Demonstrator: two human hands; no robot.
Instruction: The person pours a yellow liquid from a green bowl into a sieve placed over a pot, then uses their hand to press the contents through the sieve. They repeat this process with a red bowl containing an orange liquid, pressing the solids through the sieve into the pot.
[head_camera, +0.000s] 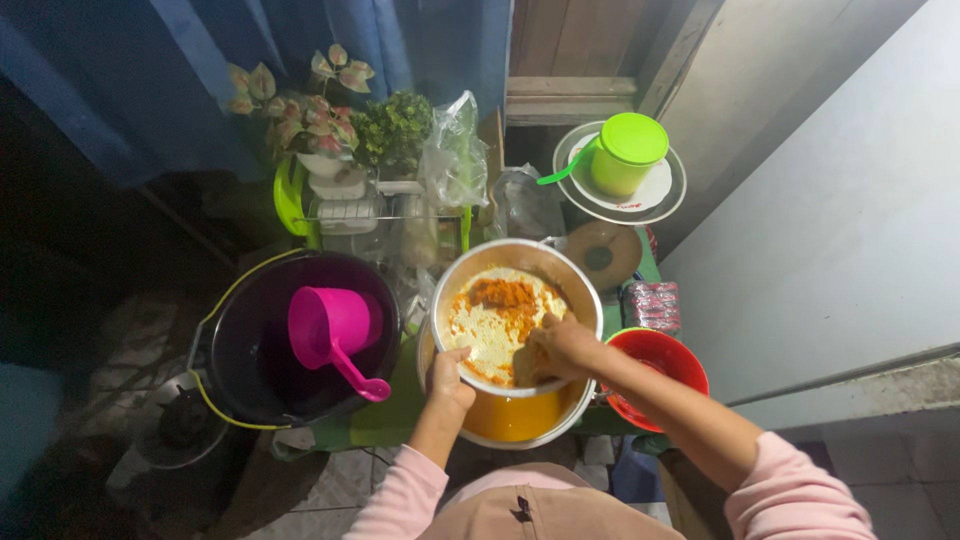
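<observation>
My left hand (449, 378) grips the near rim of a round metal bowl (578, 282) smeared with orange paste and white residue. The bowl is tilted over a larger metal pot (512, 418) that holds yellow-orange liquid. My right hand (558, 348) is inside the bowl, pressed against its soiled bottom, fingers closed on what may be a scrubbing pad; I cannot tell for sure. Both arms wear pink sleeves.
A black bucket (240, 345) with a magenta dipper (330, 325) stands to the left. A red bowl (665, 355) sits at the right. Behind are a green lidded jug (626, 152) on a plate, potted plants (330, 105), plastic bags and a white wall at the right.
</observation>
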